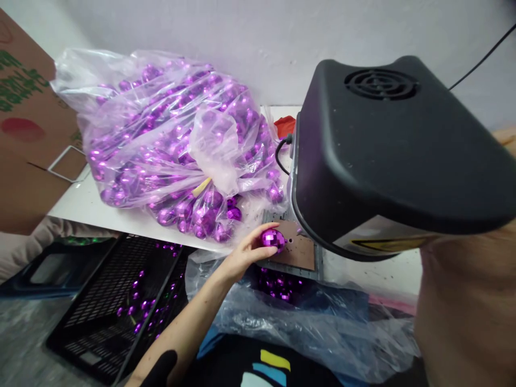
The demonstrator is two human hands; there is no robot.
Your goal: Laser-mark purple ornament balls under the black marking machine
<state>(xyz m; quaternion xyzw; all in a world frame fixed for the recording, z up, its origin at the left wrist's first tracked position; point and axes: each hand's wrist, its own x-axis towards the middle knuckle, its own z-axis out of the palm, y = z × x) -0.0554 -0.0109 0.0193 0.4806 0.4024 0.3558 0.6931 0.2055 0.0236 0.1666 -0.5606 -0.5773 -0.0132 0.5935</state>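
Observation:
My left hand [249, 250] is closed around a shiny purple mirror-faceted ball [272, 239], with thumb and fingers on its sides. The ball's narrow tip points right, beside a small hole in a brown board [302, 248]. That board lies on a grey metal plate [318, 263] under the black machine housing [403, 156]. My right hand does not show; the housing blocks much of the right side. More purple balls [278, 285] lie in clear plastic in front of the table edge, below my hand.
A large tied clear plastic bag [217, 156] full of purple balls stands on the white table [105, 215]. A cardboard box [28, 123] is at left, with a black crate [97, 301] holding purple balls below. Brown cardboard [467, 312] borders the right. A red piece [285, 127] lies behind.

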